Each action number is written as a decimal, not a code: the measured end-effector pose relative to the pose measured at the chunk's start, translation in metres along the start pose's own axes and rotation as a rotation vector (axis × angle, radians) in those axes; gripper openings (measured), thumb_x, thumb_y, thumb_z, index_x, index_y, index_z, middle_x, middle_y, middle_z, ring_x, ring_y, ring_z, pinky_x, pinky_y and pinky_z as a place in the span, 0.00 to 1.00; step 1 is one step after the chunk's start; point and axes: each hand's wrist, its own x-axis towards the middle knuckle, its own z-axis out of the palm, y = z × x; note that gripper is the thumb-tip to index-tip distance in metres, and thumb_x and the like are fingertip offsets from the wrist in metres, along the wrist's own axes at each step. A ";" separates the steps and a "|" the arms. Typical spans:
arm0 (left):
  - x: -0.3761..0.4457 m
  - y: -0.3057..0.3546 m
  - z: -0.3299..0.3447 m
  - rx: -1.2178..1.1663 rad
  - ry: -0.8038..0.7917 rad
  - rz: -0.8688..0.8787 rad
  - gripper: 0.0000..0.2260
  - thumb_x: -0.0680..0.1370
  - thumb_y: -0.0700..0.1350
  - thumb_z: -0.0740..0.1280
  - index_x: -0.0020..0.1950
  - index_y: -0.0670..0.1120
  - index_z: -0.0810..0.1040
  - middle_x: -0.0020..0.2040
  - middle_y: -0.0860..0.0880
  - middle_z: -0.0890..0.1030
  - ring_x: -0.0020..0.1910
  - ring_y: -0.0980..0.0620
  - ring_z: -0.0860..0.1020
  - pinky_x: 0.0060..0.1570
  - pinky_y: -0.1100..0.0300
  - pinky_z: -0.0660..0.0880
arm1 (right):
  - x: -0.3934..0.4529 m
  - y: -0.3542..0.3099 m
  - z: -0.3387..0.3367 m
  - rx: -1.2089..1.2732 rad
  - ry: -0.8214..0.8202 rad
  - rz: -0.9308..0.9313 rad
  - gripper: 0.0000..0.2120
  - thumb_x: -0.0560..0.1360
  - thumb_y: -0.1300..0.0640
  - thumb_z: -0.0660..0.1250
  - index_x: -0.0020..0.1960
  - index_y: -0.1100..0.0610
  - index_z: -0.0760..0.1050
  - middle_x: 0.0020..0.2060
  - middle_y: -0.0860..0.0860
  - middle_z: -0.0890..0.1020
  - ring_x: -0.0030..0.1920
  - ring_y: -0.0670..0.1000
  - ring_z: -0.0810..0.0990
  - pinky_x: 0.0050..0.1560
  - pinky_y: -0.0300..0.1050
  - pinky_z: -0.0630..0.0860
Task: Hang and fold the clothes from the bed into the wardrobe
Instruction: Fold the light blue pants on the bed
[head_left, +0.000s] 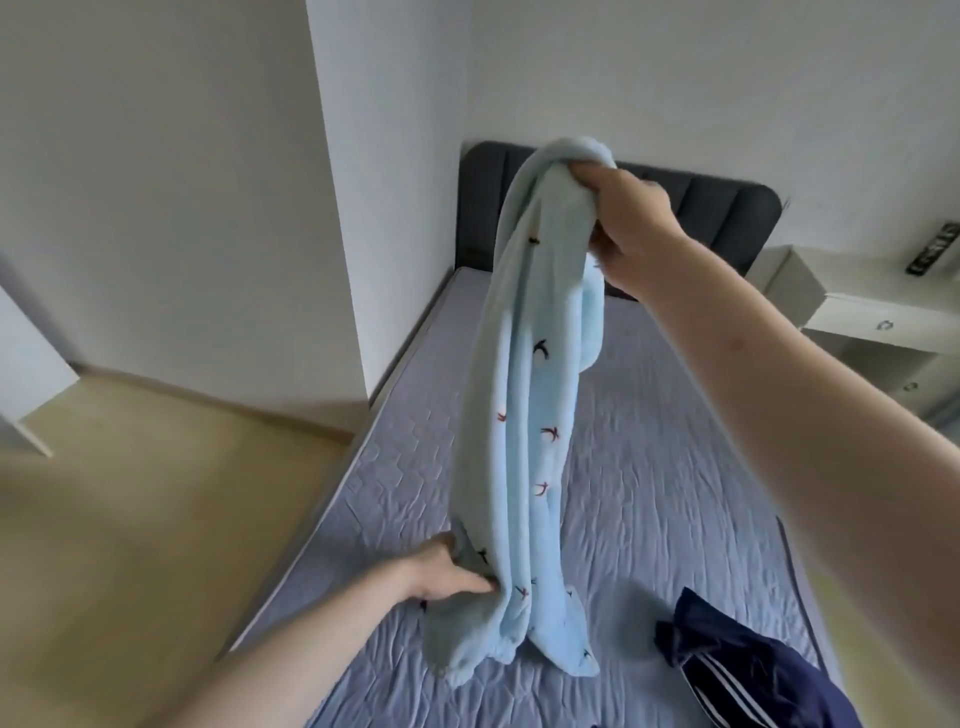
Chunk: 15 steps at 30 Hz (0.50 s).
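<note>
Head view, steeply down over bed (675, 493)

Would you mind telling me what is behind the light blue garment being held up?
Behind the light blue garment show the quilted mattress and the dark headboard. The strip of both directly behind the cloth is covered, so anything there cannot be seen.
</note>
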 end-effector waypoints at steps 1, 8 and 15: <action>0.006 0.000 -0.001 0.013 0.044 0.021 0.32 0.73 0.58 0.76 0.74 0.50 0.72 0.70 0.51 0.78 0.66 0.49 0.77 0.67 0.55 0.73 | 0.002 0.003 0.001 -0.012 0.018 0.007 0.06 0.76 0.58 0.76 0.48 0.59 0.80 0.40 0.54 0.87 0.44 0.54 0.87 0.48 0.50 0.86; -0.014 0.027 -0.072 -0.190 0.457 0.184 0.24 0.79 0.64 0.67 0.43 0.43 0.82 0.38 0.47 0.81 0.39 0.49 0.80 0.40 0.58 0.71 | 0.008 0.087 -0.070 -0.304 0.144 0.109 0.05 0.76 0.57 0.76 0.49 0.56 0.80 0.53 0.58 0.87 0.44 0.52 0.88 0.43 0.45 0.85; -0.045 0.077 -0.123 -0.669 0.359 0.130 0.26 0.79 0.64 0.68 0.62 0.42 0.83 0.58 0.41 0.85 0.58 0.42 0.84 0.65 0.46 0.78 | -0.118 0.238 -0.067 -0.761 -0.546 0.323 0.48 0.65 0.45 0.84 0.79 0.43 0.63 0.73 0.40 0.71 0.67 0.44 0.75 0.66 0.43 0.77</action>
